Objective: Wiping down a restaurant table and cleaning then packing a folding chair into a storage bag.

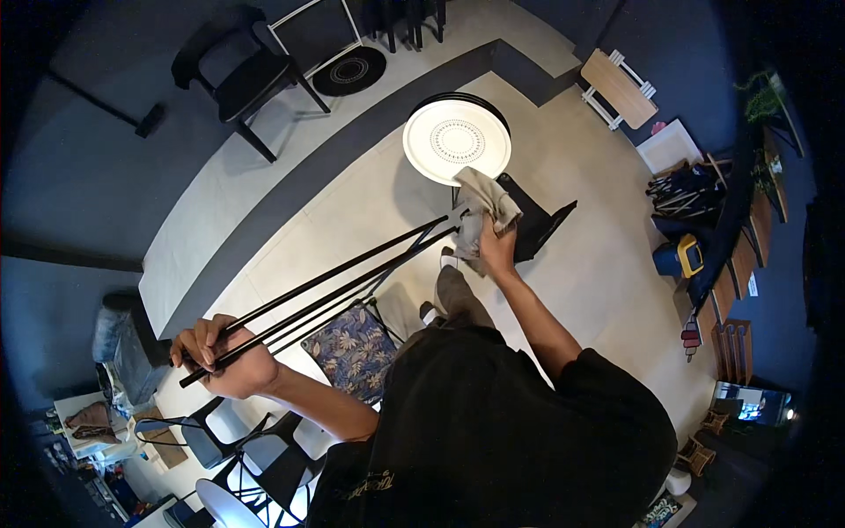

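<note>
My left hand (228, 356) grips the near ends of several thin black tubes (330, 278); they look like metal legs or a frame and slant up to the right. In my right hand (498, 244) is a crumpled grey-beige cloth (488, 198), held at the far ends of the tubes. The cloth hides part of those ends, so their exact contact cannot be told. Just beyond the cloth is a round white tray top (457, 142) with a dotted ring pattern, with dark round rims behind it.
A black folding chair (528, 214) stands close beyond my right hand. A floral-patterned seat (353, 346) lies below the tubes. Grey chairs (264, 455) crowd the lower left. A raised step (277, 244) curves across the left, bearing a black armchair (251, 82). Wooden shelves (739, 270) line the right wall.
</note>
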Motion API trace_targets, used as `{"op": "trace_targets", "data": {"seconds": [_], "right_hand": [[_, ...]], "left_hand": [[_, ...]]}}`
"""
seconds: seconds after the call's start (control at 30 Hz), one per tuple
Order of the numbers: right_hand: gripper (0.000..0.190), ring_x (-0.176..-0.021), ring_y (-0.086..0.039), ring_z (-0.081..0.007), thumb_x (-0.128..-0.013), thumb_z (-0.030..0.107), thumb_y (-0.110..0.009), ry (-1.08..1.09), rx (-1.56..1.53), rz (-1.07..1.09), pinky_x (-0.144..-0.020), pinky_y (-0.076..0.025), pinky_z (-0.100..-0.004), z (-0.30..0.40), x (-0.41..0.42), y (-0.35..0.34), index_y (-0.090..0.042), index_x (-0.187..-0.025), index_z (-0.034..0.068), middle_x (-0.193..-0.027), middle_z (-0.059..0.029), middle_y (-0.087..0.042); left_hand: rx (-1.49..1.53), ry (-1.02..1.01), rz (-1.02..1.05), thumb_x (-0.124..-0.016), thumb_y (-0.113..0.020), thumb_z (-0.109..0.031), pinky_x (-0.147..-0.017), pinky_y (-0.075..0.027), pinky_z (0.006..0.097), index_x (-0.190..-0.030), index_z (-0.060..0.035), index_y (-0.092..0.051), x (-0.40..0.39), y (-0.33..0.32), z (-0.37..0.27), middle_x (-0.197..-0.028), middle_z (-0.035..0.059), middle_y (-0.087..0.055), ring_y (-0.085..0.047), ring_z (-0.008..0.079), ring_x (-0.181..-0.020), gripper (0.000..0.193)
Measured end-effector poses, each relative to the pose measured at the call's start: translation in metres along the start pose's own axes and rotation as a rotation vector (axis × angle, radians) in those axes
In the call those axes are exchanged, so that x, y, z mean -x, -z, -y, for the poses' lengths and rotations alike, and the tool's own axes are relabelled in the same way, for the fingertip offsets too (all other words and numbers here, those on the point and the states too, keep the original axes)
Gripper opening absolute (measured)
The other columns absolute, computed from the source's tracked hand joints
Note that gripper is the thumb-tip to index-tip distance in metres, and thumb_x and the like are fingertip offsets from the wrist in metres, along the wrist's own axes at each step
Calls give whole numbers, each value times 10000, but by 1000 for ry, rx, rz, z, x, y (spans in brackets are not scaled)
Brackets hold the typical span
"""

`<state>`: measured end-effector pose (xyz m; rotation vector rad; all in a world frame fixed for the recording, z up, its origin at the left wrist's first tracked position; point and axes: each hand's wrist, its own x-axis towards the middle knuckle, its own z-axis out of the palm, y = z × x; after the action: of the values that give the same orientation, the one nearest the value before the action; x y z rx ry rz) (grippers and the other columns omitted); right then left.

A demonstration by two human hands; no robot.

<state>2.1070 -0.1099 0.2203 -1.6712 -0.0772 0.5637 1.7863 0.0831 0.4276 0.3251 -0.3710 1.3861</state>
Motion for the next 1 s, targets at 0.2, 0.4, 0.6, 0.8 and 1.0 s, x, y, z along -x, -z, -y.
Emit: {"op": "trace_targets", "data": {"seconds": [0.2, 0.4, 0.6, 0.8, 1.0], "right_hand": [[439, -1152, -578, -205, -873, 10, -640, 652, 175, 319, -929, -477, -369, 7, 64, -35, -584, -1307, 46, -1202, -102, -652], [435, -1376, -478, -220, -884, 269, -654, 809, 71, 669, -1162, -216, -520, 103, 148, -82, -622, -1314, 215, -1483, -43, -536], [372, -1289, -539, -242, -933, 375, -606, 1021, 252, 577, -1071, -347, -506, 44, 81, -37, -658, -1211, 133, -1412, -69, -578], [256, -973, -624, -172, -960, 269, -553, 463, -149, 317, -882, -470, -282, -50, 13, 20, -637, -1080, 58, -1093, -71, -661], [272, -886, -630, -159, -952, 258, -592, 90, -146, 40, -817, -490, -258, -58, 49, 27, -667, -1094, 39, -1014, -55, -682]], "left_hand": [[-12, 82, 51, -992, -430, -214, -777, -458, 349, -938, -119, -609, 23, 6, 56, -615, 2, -426, -507, 160, -648, 210], [-163, 119, -7, -991, -390, -272, -785, -434, 362, -918, -118, -595, 39, 18, 96, -595, 7, -401, -472, 168, -654, 266], [-119, 87, -5, -977, -406, -232, -798, -442, 364, -922, -104, -583, 31, 12, 78, -625, 13, -418, -487, 181, -696, 224], [-157, 108, 16, -958, -411, -202, -801, -441, 361, -923, -104, -576, 27, 8, 70, -637, 9, -413, -485, 188, -697, 195], [-134, -15, -25, -963, -378, -197, -786, -432, 364, -904, -115, -569, 15, -10, 64, -639, 6, -419, -477, 188, -678, 217]]}}
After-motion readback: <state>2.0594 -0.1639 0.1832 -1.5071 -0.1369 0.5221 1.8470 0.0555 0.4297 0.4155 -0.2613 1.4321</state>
